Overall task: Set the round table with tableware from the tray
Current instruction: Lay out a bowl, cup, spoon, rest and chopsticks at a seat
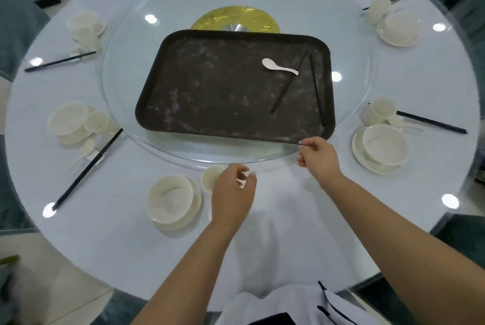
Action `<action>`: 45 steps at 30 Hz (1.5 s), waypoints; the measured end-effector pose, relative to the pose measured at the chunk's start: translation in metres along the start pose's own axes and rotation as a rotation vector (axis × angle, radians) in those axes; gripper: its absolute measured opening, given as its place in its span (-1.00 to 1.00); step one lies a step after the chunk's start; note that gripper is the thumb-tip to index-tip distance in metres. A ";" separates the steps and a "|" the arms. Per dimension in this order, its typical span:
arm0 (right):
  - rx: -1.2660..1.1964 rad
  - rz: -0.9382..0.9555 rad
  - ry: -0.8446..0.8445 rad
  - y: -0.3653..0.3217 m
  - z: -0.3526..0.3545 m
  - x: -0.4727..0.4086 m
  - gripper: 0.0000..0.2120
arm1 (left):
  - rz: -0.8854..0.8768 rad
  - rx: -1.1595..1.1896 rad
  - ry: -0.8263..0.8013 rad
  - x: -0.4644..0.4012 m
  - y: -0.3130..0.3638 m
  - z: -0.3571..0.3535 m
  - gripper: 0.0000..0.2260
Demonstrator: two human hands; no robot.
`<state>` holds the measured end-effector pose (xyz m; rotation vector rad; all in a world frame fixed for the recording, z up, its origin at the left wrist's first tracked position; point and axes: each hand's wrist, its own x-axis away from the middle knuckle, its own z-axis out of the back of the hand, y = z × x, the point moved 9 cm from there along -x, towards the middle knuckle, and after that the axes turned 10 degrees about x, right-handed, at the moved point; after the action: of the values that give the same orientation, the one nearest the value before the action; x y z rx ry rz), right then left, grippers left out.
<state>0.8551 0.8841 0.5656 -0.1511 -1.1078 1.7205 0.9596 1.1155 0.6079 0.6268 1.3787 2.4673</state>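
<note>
A dark rectangular tray [210, 83] lies on the glass turntable [123, 67] of the round white table [301, 214]. On the tray's right side lie a white spoon [278, 66] and two black chopsticks [288, 83]. My left hand [233, 196] hovers beside a white cup [210, 179] and pinches a small white piece [242, 183] between thumb and fingers. A bowl on a plate [170, 198] stands left of the cup. My right hand [319, 158] has curled fingers, with thumb and forefinger pinching the tray's near right rim.
Place settings of white bowls, plates, cups, spoons and black chopsticks ring the table, among them one at the right [380, 148] and one at the left [76, 122]. A gold disc [236, 18] marks the turntable's centre. Grey-green chairs surround the table.
</note>
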 end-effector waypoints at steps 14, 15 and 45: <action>0.213 0.009 -0.015 -0.035 0.049 -0.125 -0.66 | 0.027 -0.179 -0.210 -0.151 0.065 -0.096 -0.61; 0.254 0.020 -0.029 -0.037 0.049 -0.132 -0.67 | 0.045 -0.173 -0.209 -0.161 0.064 -0.102 -0.61; 0.613 0.029 -0.192 -0.080 -0.001 -0.209 -0.77 | -0.058 -0.137 -0.297 -0.228 0.091 -0.187 -0.89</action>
<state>1.0050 0.7201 0.5424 0.3883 -0.6662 2.0521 1.0696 0.8343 0.5427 0.8662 1.0906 2.2862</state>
